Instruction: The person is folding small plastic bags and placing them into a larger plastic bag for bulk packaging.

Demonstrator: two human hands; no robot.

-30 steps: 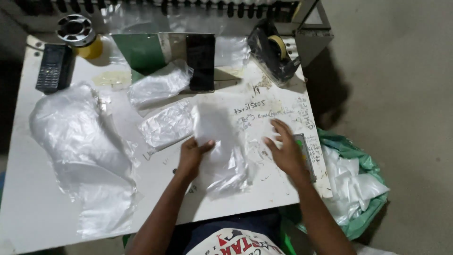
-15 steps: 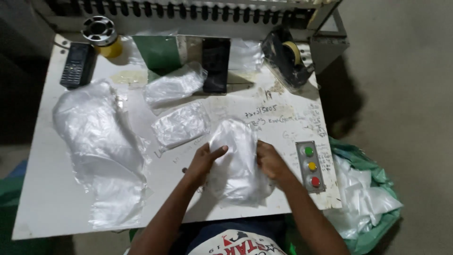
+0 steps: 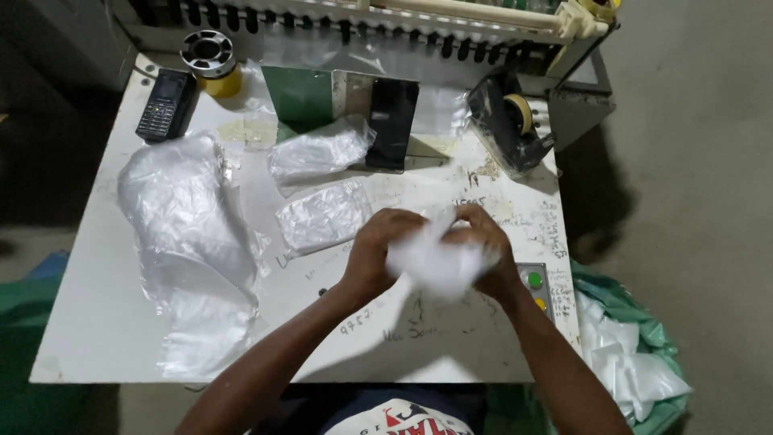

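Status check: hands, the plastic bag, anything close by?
Left hand and right hand both gripping the crumpled clear bag. Packed bag beside the left hand.

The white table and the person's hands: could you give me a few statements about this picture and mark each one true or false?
1. Both hands, the left hand and the right hand, grip one bunched clear plastic bag. True.
2. The black phone lies at the table's near right corner. False: it lies at the far left of the white table.
3. A tape dispenser stands at the far right of the table. True.
4. The large pile of clear bags lies to the right of the hands. False: it lies to their left.
5. Coloured buttons sit near the right hand. True.
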